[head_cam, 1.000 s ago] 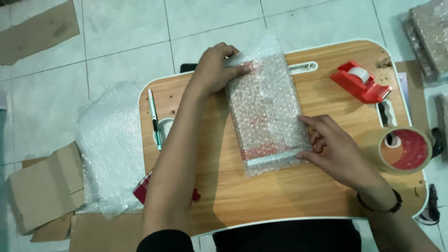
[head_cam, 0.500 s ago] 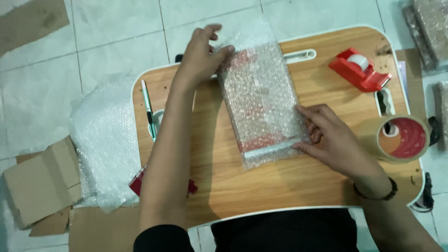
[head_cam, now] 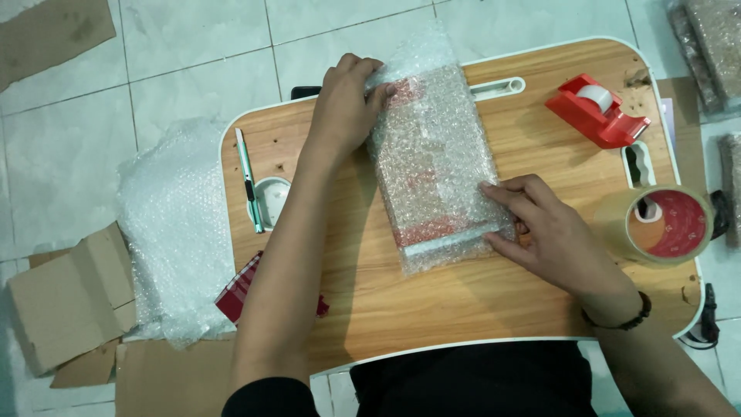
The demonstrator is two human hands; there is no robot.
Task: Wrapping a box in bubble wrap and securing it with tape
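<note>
The floor [head_cam: 177,77] is pale square tile with thin dark grout lines, evenly lit and without hard shadows. Over it stands a low wooden counter [head_cam: 463,324] with rounded corners, a white rim and white slots cut into its far and right parts. Flat cardboard [head_cam: 46,31] lies on the tiles at far left, a folded box [head_cam: 65,297] at near left, and more cardboard [head_cam: 687,123] shows under the counter's right edge.
</note>
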